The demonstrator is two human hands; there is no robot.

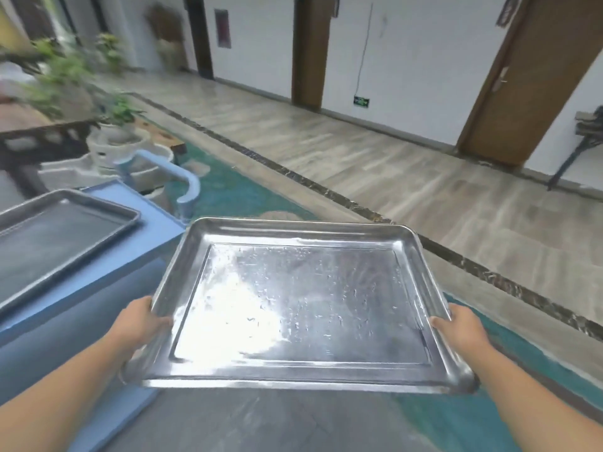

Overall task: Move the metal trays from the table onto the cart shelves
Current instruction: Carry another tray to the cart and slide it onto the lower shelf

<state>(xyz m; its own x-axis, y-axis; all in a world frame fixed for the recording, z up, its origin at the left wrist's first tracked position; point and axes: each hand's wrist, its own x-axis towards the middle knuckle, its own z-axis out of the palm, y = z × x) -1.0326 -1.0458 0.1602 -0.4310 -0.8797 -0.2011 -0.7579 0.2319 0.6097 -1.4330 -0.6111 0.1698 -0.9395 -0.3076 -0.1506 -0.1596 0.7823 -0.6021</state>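
The shiny metal tray [293,301] was up in the air, roughly level, held out in front of the person over a grey surface that I took for the worktop [261,422], though too little of it showed to be sure; the left hand [143,324] had its grip closed on the tray's left rim, thumb over the lip, and the right hand [456,327] was clamped the same way on the right rim; so both hands were full with this one tray. Off to the left sat the blue cart [137,256], its pale blue handle [182,181] at the far end, and a second, darker tray [55,243] already lay flat on its top shelf; that tray and the carried one were well apart. By my reading this was the carry step, mid-transfer; the next move called for a swing left, keeping the tray flat, then finding a free shelf, likely a lower one hidden from this view; potted plants [114,109] and tiled floor [359,158] lay beyond.
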